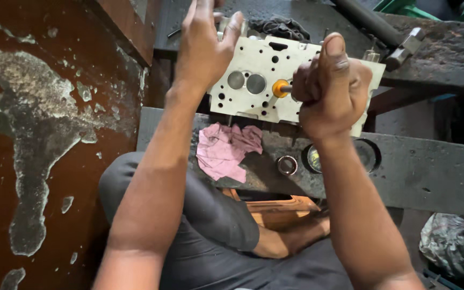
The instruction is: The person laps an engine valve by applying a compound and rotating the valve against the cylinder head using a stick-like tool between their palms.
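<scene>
A pale metal cylinder head (253, 67) with round valve faces and several holes stands tilted on a dark workbench (425, 172). My left hand (205, 45) rests on its upper left edge, fingers wrapped over the top. My right hand (331, 88) is closed in a fist around a tool handle, thumb up. The tool's orange suction cup (281, 87) presses on a valve face in the head.
A crumpled pink rag (226, 150) lies on the bench below the head. Beside it sit a small metal ring (287, 165) and a round open tin (345, 156). A dark cloth (280, 26) and a hammer (406, 45) lie behind. A rusty stained surface fills the left.
</scene>
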